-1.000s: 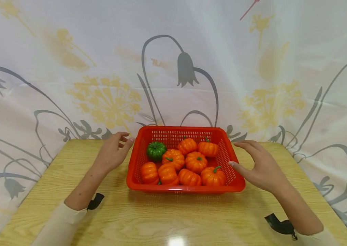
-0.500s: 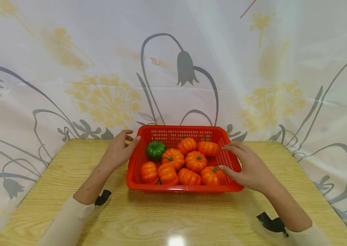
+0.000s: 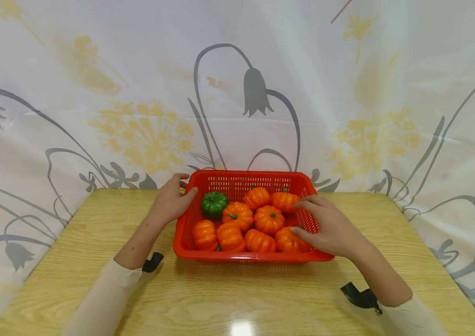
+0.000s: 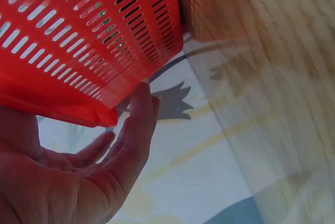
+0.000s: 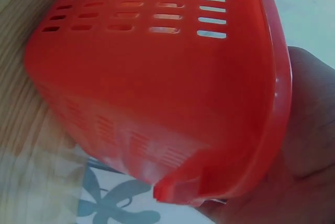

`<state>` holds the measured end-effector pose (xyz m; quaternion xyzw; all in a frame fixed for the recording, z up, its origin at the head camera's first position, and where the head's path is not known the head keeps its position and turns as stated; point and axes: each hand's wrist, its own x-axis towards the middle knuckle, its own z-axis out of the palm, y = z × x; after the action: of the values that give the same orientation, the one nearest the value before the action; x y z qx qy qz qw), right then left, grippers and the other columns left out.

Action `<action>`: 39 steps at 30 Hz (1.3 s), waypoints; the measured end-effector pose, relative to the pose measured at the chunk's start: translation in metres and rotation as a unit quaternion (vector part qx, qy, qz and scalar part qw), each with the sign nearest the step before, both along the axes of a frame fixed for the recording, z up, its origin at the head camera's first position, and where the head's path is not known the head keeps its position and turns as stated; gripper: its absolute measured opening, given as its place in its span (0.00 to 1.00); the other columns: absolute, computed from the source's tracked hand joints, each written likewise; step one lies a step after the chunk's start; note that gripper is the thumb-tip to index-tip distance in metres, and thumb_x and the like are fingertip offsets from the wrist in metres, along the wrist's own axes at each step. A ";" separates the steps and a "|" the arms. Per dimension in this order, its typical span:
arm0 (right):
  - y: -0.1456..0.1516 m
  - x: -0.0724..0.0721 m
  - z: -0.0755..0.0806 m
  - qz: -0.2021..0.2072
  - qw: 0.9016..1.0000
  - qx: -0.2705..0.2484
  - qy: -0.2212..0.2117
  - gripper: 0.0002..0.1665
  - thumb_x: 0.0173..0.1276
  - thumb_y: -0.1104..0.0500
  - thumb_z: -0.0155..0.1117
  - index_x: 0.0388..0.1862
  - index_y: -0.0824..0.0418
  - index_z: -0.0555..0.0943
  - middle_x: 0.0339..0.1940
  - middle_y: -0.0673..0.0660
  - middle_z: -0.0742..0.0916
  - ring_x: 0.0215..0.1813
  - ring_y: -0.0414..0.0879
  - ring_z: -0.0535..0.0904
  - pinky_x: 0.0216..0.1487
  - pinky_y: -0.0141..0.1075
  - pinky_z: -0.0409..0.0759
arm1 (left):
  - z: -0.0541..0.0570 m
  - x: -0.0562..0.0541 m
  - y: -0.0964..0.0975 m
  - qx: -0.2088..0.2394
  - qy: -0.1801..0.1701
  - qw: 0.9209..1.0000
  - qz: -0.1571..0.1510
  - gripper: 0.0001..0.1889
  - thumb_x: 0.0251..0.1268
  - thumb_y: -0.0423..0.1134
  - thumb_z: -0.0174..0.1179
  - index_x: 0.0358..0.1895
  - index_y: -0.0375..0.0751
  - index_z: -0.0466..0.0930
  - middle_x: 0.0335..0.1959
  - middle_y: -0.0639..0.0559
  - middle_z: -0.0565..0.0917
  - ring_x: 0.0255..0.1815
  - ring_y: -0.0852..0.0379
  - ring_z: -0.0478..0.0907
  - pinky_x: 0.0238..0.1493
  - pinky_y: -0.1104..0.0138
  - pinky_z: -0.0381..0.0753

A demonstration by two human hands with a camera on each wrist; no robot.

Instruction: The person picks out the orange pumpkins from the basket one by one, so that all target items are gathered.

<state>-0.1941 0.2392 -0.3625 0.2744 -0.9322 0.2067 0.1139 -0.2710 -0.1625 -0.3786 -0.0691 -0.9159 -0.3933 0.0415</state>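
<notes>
A red slotted plastic basket (image 3: 254,256) holds several small orange pumpkins (image 3: 237,216) and one green pumpkin (image 3: 214,205). My left hand (image 3: 169,201) is at the basket's left rim, thumb over the edge and the other fingers outside; in the left wrist view a fingertip lies right at the slotted wall (image 4: 104,41). Over the right rim reaches my right hand (image 3: 331,226), fingers spread. Its thumb overlaps the front-right orange pumpkin (image 3: 288,242), and its fingertips are near the back-right one (image 3: 283,201). In the right wrist view the basket hides most of the fingers.
The basket stands on a light wood-grain table (image 3: 220,298) towards its back edge. Behind and at both sides hangs a pale cloth (image 3: 136,60) with grey and yellow flowers. A black strap (image 3: 361,296) shows below the right wrist, another (image 3: 152,262) below the left.
Both hands have moved inward: the left from beside the basket to its left rim, the right from outside the right rim to over the pumpkins. Basket and pumpkins stay in place.
</notes>
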 end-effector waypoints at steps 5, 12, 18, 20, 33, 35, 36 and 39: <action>-0.006 -0.002 0.002 0.004 1.000 0.011 -0.007 0.27 0.65 0.53 0.78 0.59 0.63 0.85 0.56 0.59 0.85 0.58 0.58 0.80 0.63 0.61 0.78 | 0.000 -0.004 0.005 0.013 -0.002 1.000 0.000 0.31 0.78 0.44 0.57 0.78 0.34 0.64 0.61 0.33 0.80 0.53 0.39 0.85 0.51 0.49 0.90; -0.013 -0.002 0.007 0.007 0.998 0.042 -0.052 0.27 0.68 0.51 0.77 0.60 0.64 0.85 0.60 0.61 0.85 0.63 0.62 0.80 0.66 0.61 0.80 | -0.002 -0.005 0.014 0.028 0.006 0.999 0.014 0.30 0.76 0.38 0.55 0.78 0.34 0.63 0.60 0.34 0.80 0.52 0.39 0.84 0.48 0.50 0.91; -0.017 -0.002 0.011 0.010 0.991 0.071 -0.111 0.28 0.68 0.49 0.77 0.60 0.63 0.84 0.60 0.60 0.86 0.64 0.61 0.80 0.67 0.60 0.80 | -0.005 -0.003 0.017 0.042 0.005 0.999 0.023 0.30 0.76 0.37 0.54 0.78 0.36 0.63 0.59 0.35 0.81 0.50 0.40 0.85 0.46 0.51 0.91; -0.018 -0.002 0.012 0.017 0.989 0.081 -0.124 0.28 0.68 0.48 0.76 0.60 0.63 0.84 0.59 0.59 0.86 0.63 0.60 0.80 0.66 0.58 0.80 | -0.005 -0.002 0.016 0.040 0.008 0.999 0.026 0.30 0.75 0.36 0.54 0.77 0.36 0.63 0.58 0.35 0.81 0.49 0.40 0.85 0.47 0.51 0.91; -0.034 -0.006 0.016 0.019 0.968 0.157 -0.194 0.26 0.62 0.48 0.81 0.51 0.61 0.85 0.41 0.49 0.87 0.46 0.48 0.80 0.55 0.47 0.82 | -0.004 0.000 0.016 0.028 0.007 0.999 0.032 0.30 0.75 0.37 0.53 0.78 0.37 0.63 0.54 0.33 0.83 0.45 0.39 0.87 0.42 0.52 0.92; -0.034 -0.007 0.016 0.017 0.967 0.159 -0.199 0.26 0.60 0.48 0.83 0.51 0.60 0.85 0.40 0.48 0.86 0.44 0.47 0.79 0.53 0.46 0.82 | -0.004 0.000 0.016 0.029 0.008 0.999 0.031 0.30 0.75 0.37 0.53 0.78 0.37 0.63 0.53 0.33 0.84 0.44 0.39 0.87 0.41 0.52 0.92; -0.034 -0.007 0.016 0.016 0.967 0.159 -0.201 0.26 0.59 0.49 0.83 0.51 0.60 0.85 0.40 0.48 0.86 0.44 0.46 0.79 0.53 0.46 0.82 | -0.004 0.000 0.015 0.030 0.009 0.999 0.029 0.30 0.75 0.37 0.53 0.78 0.36 0.63 0.53 0.33 0.84 0.44 0.39 0.87 0.41 0.53 0.92; -0.034 -0.008 0.015 0.016 0.967 0.159 -0.200 0.26 0.58 0.49 0.84 0.50 0.59 0.84 0.39 0.48 0.86 0.43 0.46 0.79 0.52 0.45 0.82 | -0.005 0.000 0.015 0.031 0.011 0.999 0.028 0.30 0.76 0.37 0.53 0.78 0.36 0.63 0.53 0.33 0.84 0.44 0.40 0.87 0.41 0.53 0.92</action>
<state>-0.2019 0.2047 -0.3480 0.2569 -0.9523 0.1086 -0.1235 -0.2707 -0.1474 -0.3832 -0.0464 -0.9043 -0.4194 0.0648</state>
